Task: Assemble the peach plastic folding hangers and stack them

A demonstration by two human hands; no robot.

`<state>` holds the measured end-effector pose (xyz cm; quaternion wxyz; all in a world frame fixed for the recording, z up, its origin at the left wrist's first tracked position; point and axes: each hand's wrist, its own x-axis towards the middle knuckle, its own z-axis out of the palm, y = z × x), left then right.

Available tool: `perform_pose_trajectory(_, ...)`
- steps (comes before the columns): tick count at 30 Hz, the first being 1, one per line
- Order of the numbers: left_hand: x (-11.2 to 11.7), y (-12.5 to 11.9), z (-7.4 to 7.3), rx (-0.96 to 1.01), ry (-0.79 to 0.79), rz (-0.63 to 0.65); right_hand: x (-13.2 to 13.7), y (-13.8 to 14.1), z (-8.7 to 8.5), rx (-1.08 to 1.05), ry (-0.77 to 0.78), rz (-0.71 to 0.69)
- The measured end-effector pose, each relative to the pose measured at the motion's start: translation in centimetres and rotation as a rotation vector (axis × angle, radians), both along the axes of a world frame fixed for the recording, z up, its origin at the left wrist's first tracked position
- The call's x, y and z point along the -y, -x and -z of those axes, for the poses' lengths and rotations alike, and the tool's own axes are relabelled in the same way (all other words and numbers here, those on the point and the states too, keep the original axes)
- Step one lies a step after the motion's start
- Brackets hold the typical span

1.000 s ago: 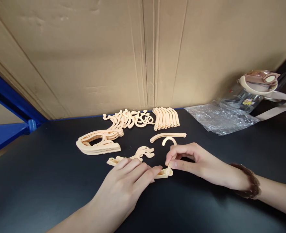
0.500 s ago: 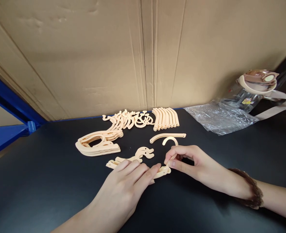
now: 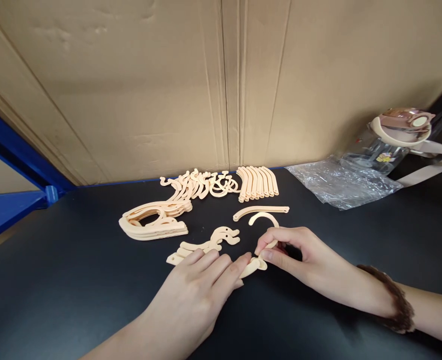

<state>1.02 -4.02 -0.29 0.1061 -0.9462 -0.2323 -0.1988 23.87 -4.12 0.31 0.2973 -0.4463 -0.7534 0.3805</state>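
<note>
My left hand [image 3: 201, 285] is closed on a cream plastic hanger arm [image 3: 251, 269], whose right end sticks out past the fingers. Between thumb and fingers, my right hand [image 3: 296, 255] pinches a cream hanger hook [image 3: 264, 216]; its curved tip rises above the hand. The hook's lower end meets the end of the arm. Whether the two are joined I cannot tell. Just beyond my left hand lie loose hanger pieces [image 3: 224, 235], partly covered by it. A pair of stacked curved arms [image 3: 261, 211] rests behind the hook.
Folded hangers [image 3: 153, 232] are stacked at the left on the black table [image 3: 74, 280]. Along the back lie loose pieces and hooks [image 3: 194, 186] and a row of curved arms [image 3: 257, 183]. Crumpled clear plastic [image 3: 344, 185] and a strapped bottle [image 3: 389, 140] occupy the back right.
The hook in my right hand has turned, and more of its curve shows above the fingers. The arm end in my left hand has tilted. The whole view has shifted slightly.
</note>
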Motion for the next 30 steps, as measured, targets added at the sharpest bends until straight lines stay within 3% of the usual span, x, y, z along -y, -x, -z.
perform_pose_trajectory(4,0.1,-0.1,-0.3,0.036,-0.034,-0.022,0.0,-0.1,-0.2,-0.009,-0.005,-0.012)
perform_pose_trajectory(9,0.6,-0.1,-0.2,0.119,0.061,-0.058,0.3,-0.2,-0.5,0.005,-0.027,-0.076)
perform_pose_trajectory(13,1.2,0.0,-0.2,0.198,0.164,-0.058,0.2,-0.5,-0.7,0.013,-0.183,-0.111)
perform_pose_trajectory(18,1.6,0.2,-0.7,0.295,0.583,-0.075,-1.5,-1.9,-0.5,0.007,-0.407,0.149)
perform_pose_trajectory(22,1.4,0.4,-0.1,0.515,0.979,-0.076,-3.6,-3.2,0.4,0.32,-0.532,0.064)
perform_pose_trajectory(26,0.7,0.4,0.5,0.761,1.44,-0.11,-4.3,-3.6,1.1,0.507,-0.557,0.048)
perform_pose_trajectory(30,0.0,0.3,0.2,0.893,1.545,-0.06,-4.1,-3.3,1.0,0.59,-0.56,0.07)
